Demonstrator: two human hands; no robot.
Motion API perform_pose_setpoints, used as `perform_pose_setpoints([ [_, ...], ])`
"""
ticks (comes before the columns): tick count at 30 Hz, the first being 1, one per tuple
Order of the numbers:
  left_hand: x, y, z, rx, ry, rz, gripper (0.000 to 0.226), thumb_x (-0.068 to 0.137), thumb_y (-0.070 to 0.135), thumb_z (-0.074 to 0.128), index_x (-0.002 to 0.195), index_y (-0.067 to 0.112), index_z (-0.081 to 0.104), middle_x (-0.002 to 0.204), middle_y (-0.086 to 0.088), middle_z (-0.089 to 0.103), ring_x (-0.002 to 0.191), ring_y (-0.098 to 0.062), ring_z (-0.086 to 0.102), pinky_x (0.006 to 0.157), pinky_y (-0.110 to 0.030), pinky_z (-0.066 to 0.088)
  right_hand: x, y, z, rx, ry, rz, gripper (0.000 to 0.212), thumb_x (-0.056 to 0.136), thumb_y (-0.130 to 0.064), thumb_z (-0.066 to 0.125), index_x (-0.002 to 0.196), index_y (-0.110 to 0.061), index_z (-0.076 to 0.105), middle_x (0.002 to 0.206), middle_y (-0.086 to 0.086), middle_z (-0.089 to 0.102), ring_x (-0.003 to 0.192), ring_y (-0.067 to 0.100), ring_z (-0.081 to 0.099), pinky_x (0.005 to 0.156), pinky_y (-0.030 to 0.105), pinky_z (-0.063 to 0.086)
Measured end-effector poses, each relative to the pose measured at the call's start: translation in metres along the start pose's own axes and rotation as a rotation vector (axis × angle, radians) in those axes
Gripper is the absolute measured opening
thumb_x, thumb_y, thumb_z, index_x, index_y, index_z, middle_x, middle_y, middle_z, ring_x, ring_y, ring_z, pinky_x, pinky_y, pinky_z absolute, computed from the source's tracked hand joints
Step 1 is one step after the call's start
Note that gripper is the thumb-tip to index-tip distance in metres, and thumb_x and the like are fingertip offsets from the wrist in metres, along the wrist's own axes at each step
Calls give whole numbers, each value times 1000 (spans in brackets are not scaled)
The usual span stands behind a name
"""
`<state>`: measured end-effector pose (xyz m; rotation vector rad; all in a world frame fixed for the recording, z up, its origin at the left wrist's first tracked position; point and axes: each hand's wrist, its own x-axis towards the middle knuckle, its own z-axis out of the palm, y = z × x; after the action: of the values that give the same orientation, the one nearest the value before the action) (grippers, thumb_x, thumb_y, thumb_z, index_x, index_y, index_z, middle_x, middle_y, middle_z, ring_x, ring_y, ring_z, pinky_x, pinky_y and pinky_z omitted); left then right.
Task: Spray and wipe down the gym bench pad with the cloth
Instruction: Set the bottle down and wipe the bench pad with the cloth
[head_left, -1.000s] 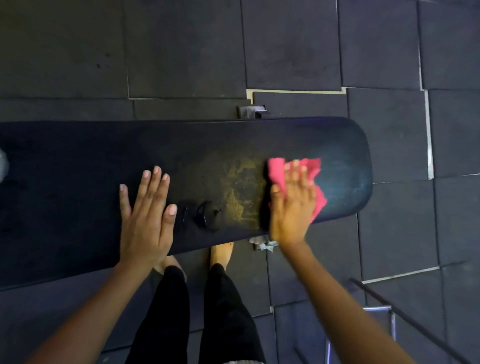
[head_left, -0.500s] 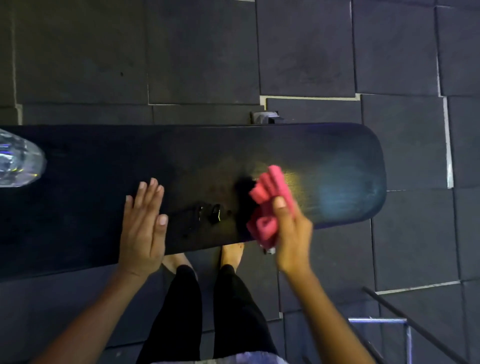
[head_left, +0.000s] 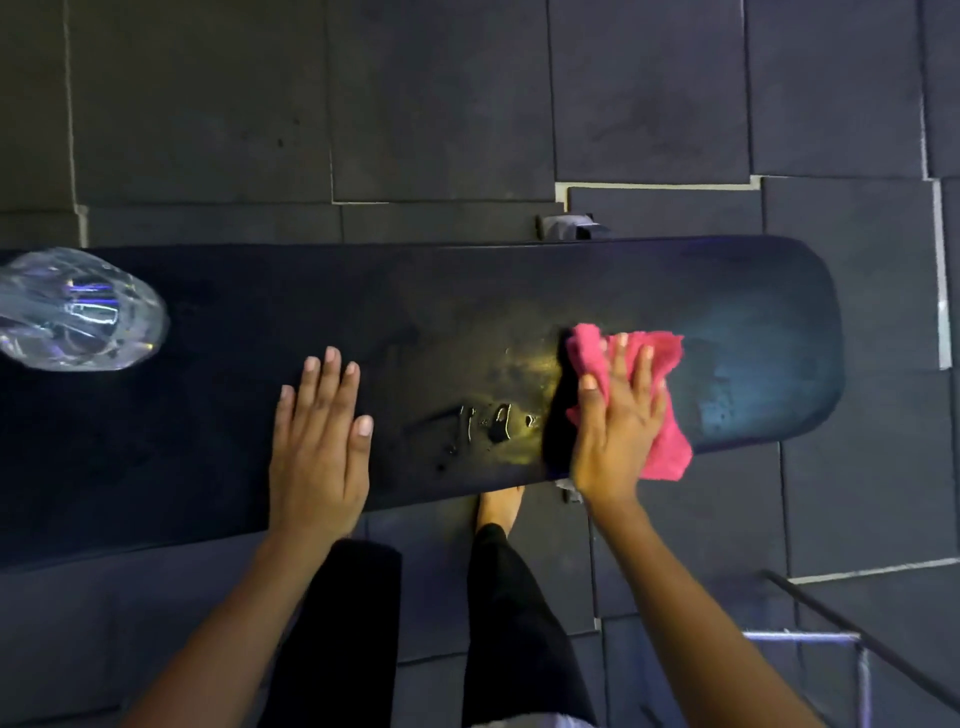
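Observation:
The long black bench pad (head_left: 208, 441) runs left to right across the view. My right hand (head_left: 615, 431) lies flat on a pink cloth (head_left: 662, 405), pressing it onto the pad near its rounded right end. Part of the cloth sticks out above my fingers and to the right of my palm. My left hand (head_left: 319, 441) rests flat and bare on the pad's near half, fingers together. Between my hands small pools of liquid (head_left: 491, 421) glisten on the pad. A clear plastic bottle (head_left: 78, 309) lies on the pad at the far left.
Dark rubber floor tiles (head_left: 649, 88) surround the bench. My legs and a bare foot (head_left: 498, 506) stand against its near edge. A metal frame with a dark bar (head_left: 852, 644) sits low at the right. A bench bracket (head_left: 569, 226) pokes out beyond the far edge.
My right hand lifted the bunched cloth at the near edge, then spread it flat again on the pad farther right. The left hand stayed put. The bottle came into view at left.

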<state>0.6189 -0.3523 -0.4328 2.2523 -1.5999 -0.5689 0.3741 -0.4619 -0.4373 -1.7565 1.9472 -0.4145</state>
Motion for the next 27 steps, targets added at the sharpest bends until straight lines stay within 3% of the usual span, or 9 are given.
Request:
perform_pose_setpoints([
  [3,2,-11,-7,23,-41,77,51,100,29,25,147,8,31,157,-8,23,147,-20,14,119,-43,12,-37,-42,28,-19,-56,-75,56,98,-42,29,149,-20,29,158,2,28,149,18,14,116,49,15],
  [6,2,-24,-16,84,-88,148,51,100,29,26,147,9,31,156,-7,24,147,-20,16,119,-43,14,-73,-84,56,-32,-130,-149,52,99,-38,30,148,-20,31,158,1,28,149,16,11,119,42,11],
  [11,-1,-48,-29,134,-153,249,51,99,30,28,147,13,32,157,-4,25,146,-18,20,117,-42,20,-74,-105,55,128,-113,-44,56,98,-42,25,147,-19,38,155,-16,22,148,5,10,119,37,9],
  [13,4,-49,-32,126,-159,258,51,98,31,30,146,15,36,156,-2,27,145,-17,23,115,-42,23,-72,-100,47,-20,-175,-97,58,98,-47,21,150,-25,32,157,-15,21,149,7,6,119,43,10],
  [16,6,-47,-31,130,-173,249,52,98,34,30,146,16,36,156,-1,26,145,-16,22,114,-42,24,-74,-86,47,-443,-240,-297,65,96,-59,22,153,-30,17,162,-6,11,150,24,1,118,55,4],
  [19,2,-51,-25,204,-182,276,56,98,37,26,150,16,26,159,0,19,147,-16,16,116,-42,21,-72,-77,54,-552,-233,-377,69,95,-62,22,154,-29,12,163,-3,7,150,30,1,114,63,8],
  [23,-1,-52,-20,251,-161,298,58,98,40,24,151,16,19,160,-2,14,148,-18,11,117,-44,18,-64,-86,63,-518,-181,-308,64,96,-55,19,154,-29,11,163,-4,6,150,26,0,114,63,8],
  [27,0,-55,-16,288,-121,331,59,99,41,22,152,16,16,161,-1,10,148,-16,6,118,-43,13,-11,-102,69,-427,-74,-137,61,100,-50,17,155,-29,3,163,-4,-3,150,22,-7,115,61,-3],
])
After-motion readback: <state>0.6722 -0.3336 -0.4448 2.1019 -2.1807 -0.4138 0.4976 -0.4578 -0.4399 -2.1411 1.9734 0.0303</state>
